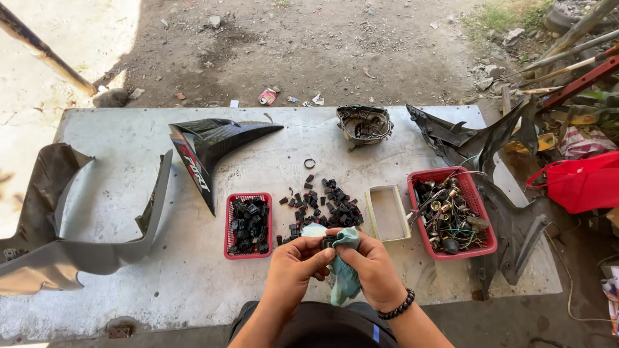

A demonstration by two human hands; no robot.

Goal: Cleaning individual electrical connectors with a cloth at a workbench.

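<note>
The left hand [298,263] and the right hand [366,265] meet just above the near edge of the grey table [161,283], fingers clenched together on a small black part [328,241] — the left pinches it from one side, the right presses a pale teal cloth [343,274] against it. The cloth hangs down between the wrists; a black bead bracelet [396,305] circles the right wrist.

Just beyond the hands lies a loose heap of small black parts [322,203] on the bare tabletop. To its left stands a small red basket [248,225] filled with more black pieces, and to its right an empty cream tray [387,213], tilted slightly. Beside that sits a larger red basket [451,212] of tangled wires and bulb sockets.

Farther back lie a glossy black fairing panel [209,148] and a dark metal engine cover [364,124] — well apart from each other. A grey body panel [58,225] covers the table's left end, and black plastic panels [496,167] its right. A red bag [583,180] sits off the table to the right.
</note>
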